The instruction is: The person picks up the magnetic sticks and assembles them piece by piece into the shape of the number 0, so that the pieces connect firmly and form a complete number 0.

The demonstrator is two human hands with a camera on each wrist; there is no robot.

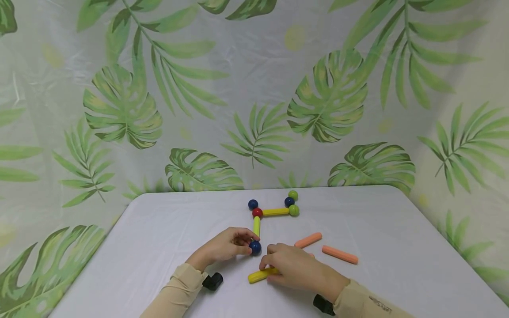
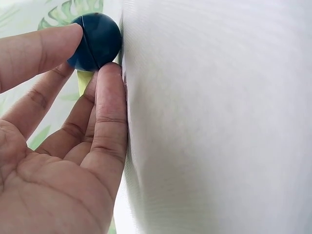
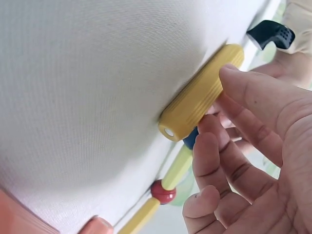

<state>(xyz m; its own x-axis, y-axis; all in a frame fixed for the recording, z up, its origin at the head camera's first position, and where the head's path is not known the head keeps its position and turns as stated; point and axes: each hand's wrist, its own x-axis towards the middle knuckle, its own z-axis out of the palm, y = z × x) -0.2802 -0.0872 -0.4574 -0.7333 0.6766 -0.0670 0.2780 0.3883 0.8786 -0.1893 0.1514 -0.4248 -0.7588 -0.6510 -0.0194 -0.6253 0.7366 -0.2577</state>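
Observation:
My left hand (image 1: 222, 245) pinches a dark blue ball (image 2: 100, 41) between thumb and fingers, low over the white cloth. That ball sits at the near end of a lime-green rod (image 1: 256, 225), whose far end meets a red ball (image 1: 257, 213). From the red ball a yellow rod (image 1: 275, 212) runs right to a green ball (image 1: 294, 210). My right hand (image 1: 296, 266) holds a separate ridged yellow rod (image 3: 202, 92) between thumb and fingers, near the table surface. A pale spot shows in the middle of this rod's end face in the right wrist view.
Behind the joined pieces are a blue ball (image 1: 252, 204) at left, and another blue ball (image 1: 289, 202) and a green ball (image 1: 293, 194) at right. Orange rods (image 1: 339, 255) lie right of my right hand, one partly hidden. A leaf-patterned curtain (image 1: 254, 88) hangs behind the table.

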